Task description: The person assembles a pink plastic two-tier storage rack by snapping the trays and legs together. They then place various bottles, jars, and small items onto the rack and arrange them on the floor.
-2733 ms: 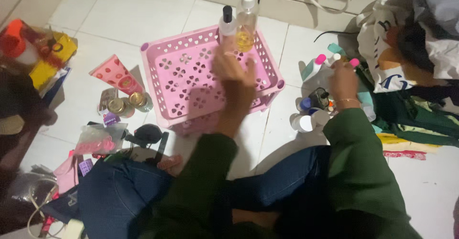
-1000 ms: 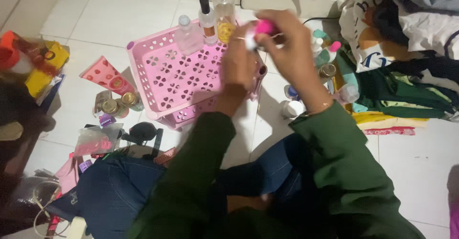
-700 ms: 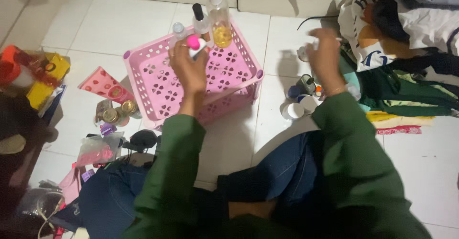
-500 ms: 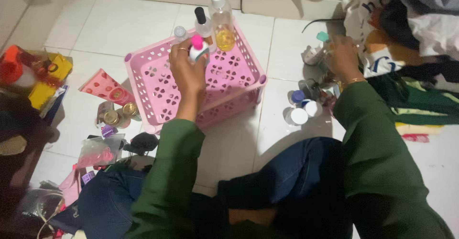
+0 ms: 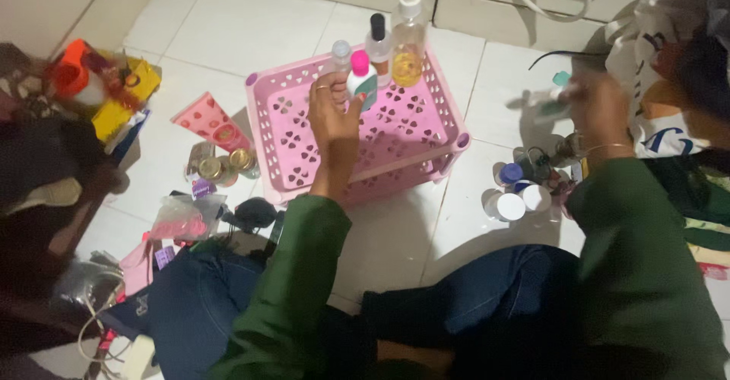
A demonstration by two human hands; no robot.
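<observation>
Here we see a small white bottle with a bright pink cap pinched upright in the fingers of the left hand, held over the far part of the pink plastic basket with heart-shaped cut-outs. It sits just beside a row of three taller bottles at the basket's back edge: a small clear bottle with a pale cap, a clear bottle with a black cap and a tall spray bottle of yellow liquid. We judge that the upright grip keeps it in line with that row.

The right hand is out over the floor to the right and blurred; its fingers seem curled round a pale tube or bottle with a teal cap, though we cannot tell how firmly. Below it stands a cluster of small jars and white-lidded pots on the white tiled floor.

Left of the basket lie a pink-red squeeze tube, two gold-lidded jars and a clear plastic pouch. Crumpled clothing lies at far right.
</observation>
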